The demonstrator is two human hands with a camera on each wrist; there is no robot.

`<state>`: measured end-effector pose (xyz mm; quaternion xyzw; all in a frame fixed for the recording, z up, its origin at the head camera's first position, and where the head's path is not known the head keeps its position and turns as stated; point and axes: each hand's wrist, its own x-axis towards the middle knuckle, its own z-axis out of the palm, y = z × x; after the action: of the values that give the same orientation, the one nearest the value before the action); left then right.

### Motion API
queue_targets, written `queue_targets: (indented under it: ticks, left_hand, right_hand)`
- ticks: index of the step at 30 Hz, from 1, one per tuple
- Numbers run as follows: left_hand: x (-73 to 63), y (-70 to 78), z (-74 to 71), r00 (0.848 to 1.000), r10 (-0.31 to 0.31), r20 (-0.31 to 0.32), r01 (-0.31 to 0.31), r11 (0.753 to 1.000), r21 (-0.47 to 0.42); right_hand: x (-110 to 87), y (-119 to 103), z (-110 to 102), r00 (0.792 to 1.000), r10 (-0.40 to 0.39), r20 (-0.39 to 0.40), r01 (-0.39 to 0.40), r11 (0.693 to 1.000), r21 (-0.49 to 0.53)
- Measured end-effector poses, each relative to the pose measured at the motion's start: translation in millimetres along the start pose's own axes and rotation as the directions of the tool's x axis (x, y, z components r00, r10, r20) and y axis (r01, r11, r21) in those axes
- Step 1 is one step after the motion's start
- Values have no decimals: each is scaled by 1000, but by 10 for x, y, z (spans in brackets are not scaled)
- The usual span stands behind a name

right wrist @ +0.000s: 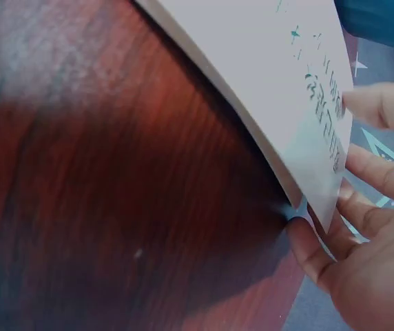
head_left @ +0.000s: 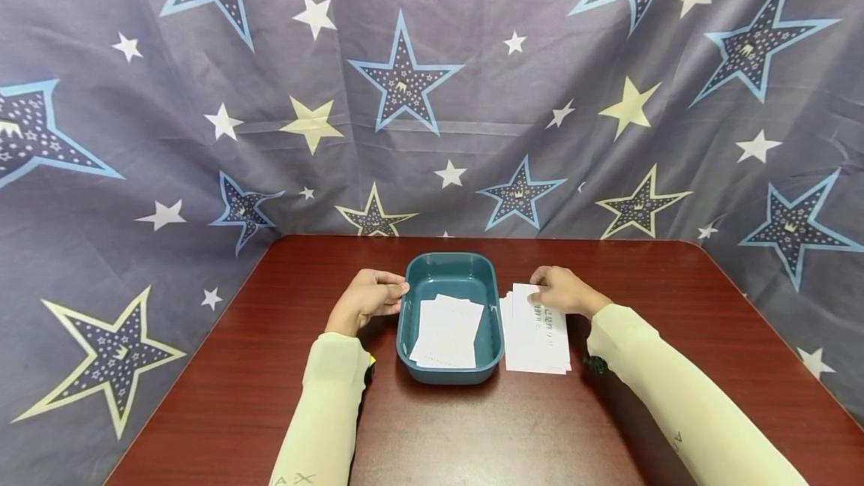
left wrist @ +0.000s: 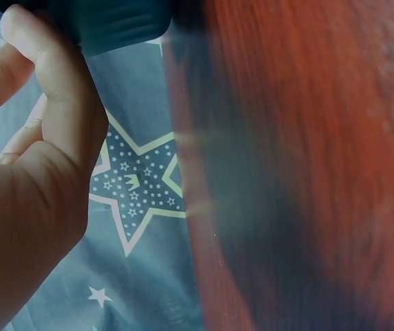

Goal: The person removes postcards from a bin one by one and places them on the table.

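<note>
On the table stands a dark teal rectangular basin, with several white paper sheets lying overlapped inside. My left hand holds the basin's left rim, the thumb touching its edge; the left wrist view shows the curled fingers beside the basin wall. To the right lies a stack of white paper sheets with dark printed characters. At the far edge of this stack, my right hand pinches the top sheet. That sheet's corner is lifted away from the stack in the right wrist view.
The reddish-brown wooden table has rounded far corners. Behind it hangs a grey cloth patterned with stars. The stack lies close against the basin's right side.
</note>
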<state>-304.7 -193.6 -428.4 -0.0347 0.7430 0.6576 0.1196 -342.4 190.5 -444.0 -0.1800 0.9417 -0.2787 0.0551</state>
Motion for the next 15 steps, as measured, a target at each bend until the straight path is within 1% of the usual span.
queue_targets:
  ticks: [5, 8, 12, 15]
  left_hand:
    - [8, -2, 5, 1000, 1, -14, -1, 1000, 4]
    - [15, -10, 4, 1000, 1, -19, 0, 1000, 8]
    - [21, -17, 2, 1000, 4, -12, -4, 1000, 11]
    - [19, -15, 1, 1000, 6, -11, -6, 1000, 13]
  right_hand:
    - [-22, -2, -4, 999, -10, 35, 11, 999, -45]
    - [-39, -7, 8, 999, -16, 43, 20, 995, -98]
    - [-45, -9, 38, 999, -33, 22, 37, 982, -184]
    - [-47, -10, 48, 999, -36, 5, 36, 980, -194]
